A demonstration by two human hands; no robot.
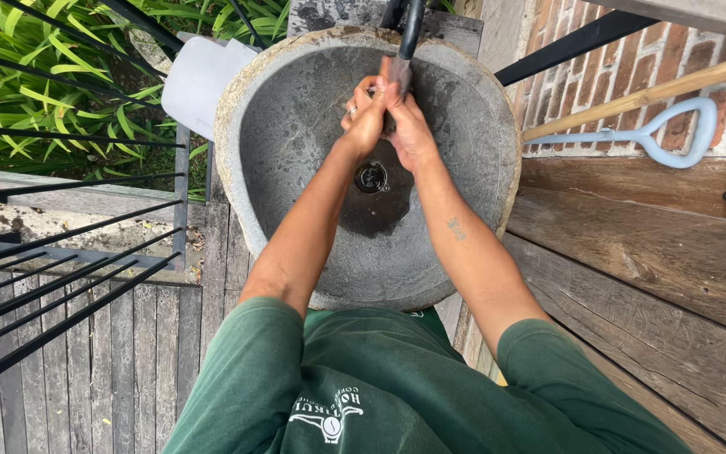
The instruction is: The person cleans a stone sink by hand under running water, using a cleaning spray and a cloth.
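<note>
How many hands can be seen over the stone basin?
2. The left hand and the right hand are pressed together above the stone basin, beneath the dark spout and above the drain. No other person's hand is in view.

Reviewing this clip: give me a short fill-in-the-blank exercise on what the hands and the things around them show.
1. The left hand and right hand are pressed together over a round ____ basin.
2. Water runs onto them from a ____ spout.
3. The drain lies ____ the hands.
4. A wooden-shafted tool with a pale ____ handle leans on the brick wall.

Missing words: stone; black; below; blue
</note>
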